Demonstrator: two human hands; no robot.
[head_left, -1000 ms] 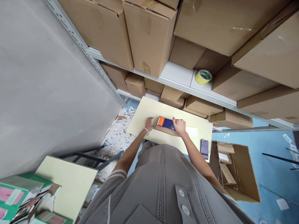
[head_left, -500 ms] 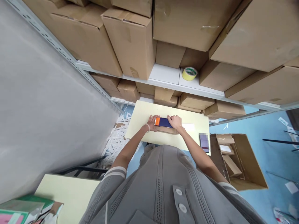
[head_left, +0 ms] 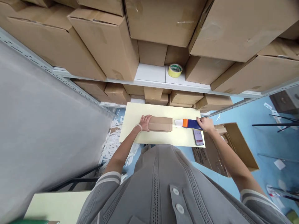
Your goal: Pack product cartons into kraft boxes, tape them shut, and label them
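Note:
A small closed cardboard box (head_left: pixel 160 124) lies lengthwise on the pale yellow table. My left hand (head_left: pixel 145 123) grips its left end, with the fingers over the top edge and the thumb hard to see. Beyond the box's right end, my right hand (head_left: pixel 205 123) is closed round the right end of a long flat blue thing with an orange band (head_left: pixel 193 124); its exact kind is unclear. At its left end is a white area (head_left: pixel 178 123), and I cannot tell whether that is part of it or paper on the table. A phone (head_left: pixel 198 137) lies just below it.
Shelves packed with cardboard boxes (head_left: pixel 109 43) rise behind the table (head_left: pixel 137 109). A yellow tape roll (head_left: pixel 175 71) sits on the upper shelf. An open carton (head_left: pixel 243 146) stands on the floor to the right; white paper strips (head_left: pixel 108 146) lie on the left beside the wall.
My right hand has moved right, carrying the blue and orange thing off the top of the box. My left hand stays at the box's left end. The camera view has shifted.

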